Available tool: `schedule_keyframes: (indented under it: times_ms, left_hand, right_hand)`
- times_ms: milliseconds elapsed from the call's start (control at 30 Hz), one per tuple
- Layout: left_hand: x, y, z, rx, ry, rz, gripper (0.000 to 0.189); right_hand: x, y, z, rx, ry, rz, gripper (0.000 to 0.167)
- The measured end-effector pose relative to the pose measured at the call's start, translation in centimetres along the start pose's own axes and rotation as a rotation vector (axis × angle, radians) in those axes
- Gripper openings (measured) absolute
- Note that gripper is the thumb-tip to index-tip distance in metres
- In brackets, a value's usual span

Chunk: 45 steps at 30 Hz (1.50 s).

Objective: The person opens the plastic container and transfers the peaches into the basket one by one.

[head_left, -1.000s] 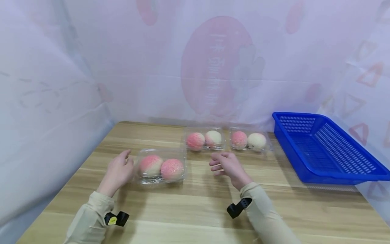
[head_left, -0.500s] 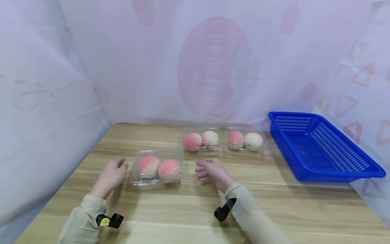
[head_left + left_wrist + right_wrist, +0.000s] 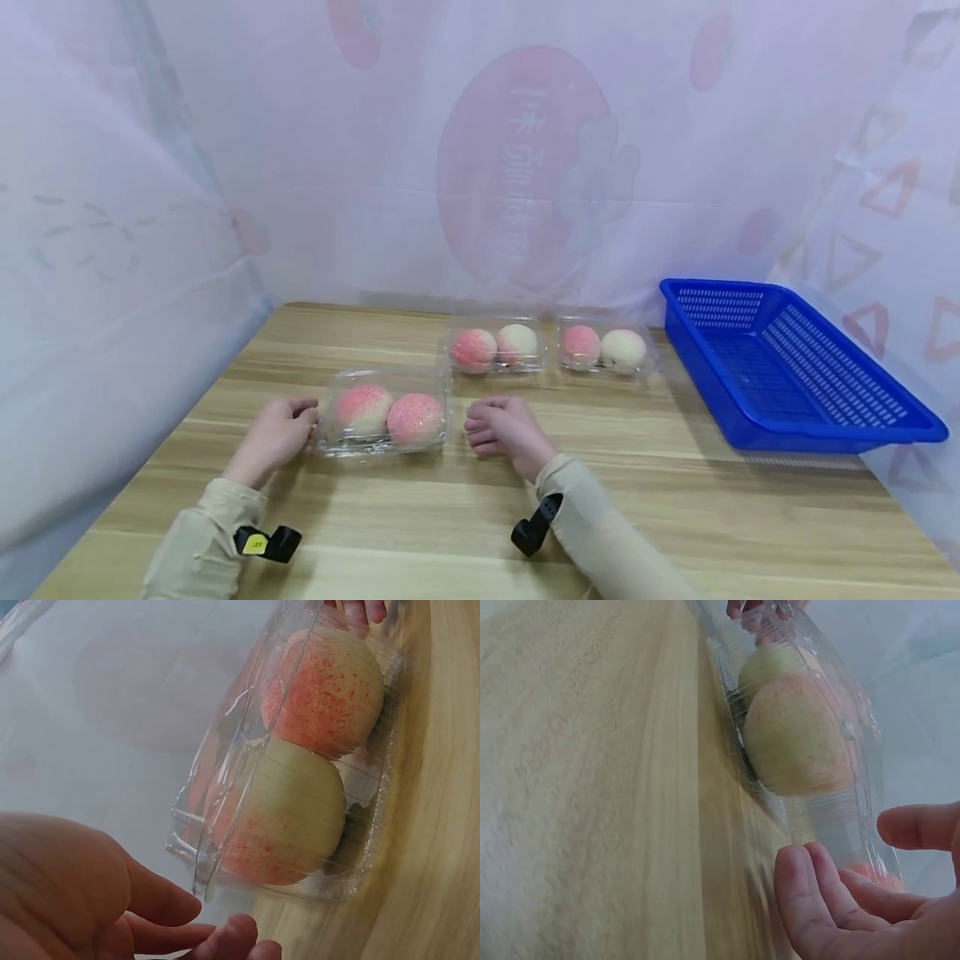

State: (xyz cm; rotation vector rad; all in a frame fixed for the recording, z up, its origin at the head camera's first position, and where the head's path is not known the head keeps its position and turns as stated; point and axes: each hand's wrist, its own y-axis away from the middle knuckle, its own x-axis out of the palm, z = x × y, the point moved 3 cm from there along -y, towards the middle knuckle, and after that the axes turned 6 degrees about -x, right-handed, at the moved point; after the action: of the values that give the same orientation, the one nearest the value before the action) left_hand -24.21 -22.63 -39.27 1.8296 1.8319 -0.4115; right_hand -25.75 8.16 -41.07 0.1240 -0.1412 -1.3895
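A clear plastic clamshell box with two round pink-and-cream peaches inside lies on the wooden table between my hands. At its left edge is my left hand, fingers loosely bent. In the left wrist view, the thumb of the left hand is close to the box's near corner; whether it touches I cannot tell. My right hand is just right of the box, a small gap away. Its thumb and fingers are spread loosely around the end of the box in the right wrist view, holding nothing.
Two similar clear boxes of peaches, the middle box and the right box, stand at the back of the wooden table. A blue perforated basket sits at the right. Pale printed curtains enclose the back and sides.
My right hand has moved left and down, from near the back boxes to the right side of the front box. My left hand has shifted slightly down along the left edge. The boxes stay put.
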Motion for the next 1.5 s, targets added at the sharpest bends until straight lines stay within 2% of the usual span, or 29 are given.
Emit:
schedule_keyframes:
  times_ms: [167, 600, 833, 1033, 1200, 1400, 1500]
  left_hand:
    - [0.4, 0.1, -0.3, 0.022, 0.048, 0.009, 0.037]
    - [0.4, 0.3, -0.3, 0.007, 0.111, 0.013, 0.035]
    - [0.3, 0.2, -0.2, 0.026, 0.080, -0.003, 0.033]
    - [0.3, 0.2, -0.2, 0.019, 0.054, -0.013, 0.033]
    - [0.4, 0.2, -0.3, 0.032, 0.073, 0.012, 0.033]
    - [0.4, 0.1, -0.1, 0.051, 0.150, 0.070, 0.031]
    - [0.4, 0.2, -0.1, 0.029, 0.195, 0.099, 0.031]
  right_hand:
    - [0.6, -0.1, -0.1, -0.004, -0.004, -0.013, 0.037]
    - [1.7, -0.2, 0.1, -0.024, -0.031, 0.007, 0.028]
    - [2.1, -0.4, 0.2, -0.024, -0.047, 0.010, 0.022]
    - [2.3, -0.3, 0.3, -0.029, -0.050, 0.025, 0.012]
    - [2.1, -0.2, 0.7, -0.031, -0.040, 0.053, 0.013]
    - [1.8, -0.1, 1.3, -0.050, -0.025, 0.112, 0.017]
    - [1.6, 0.0, 1.6, -0.061, -0.040, 0.148, 0.019]
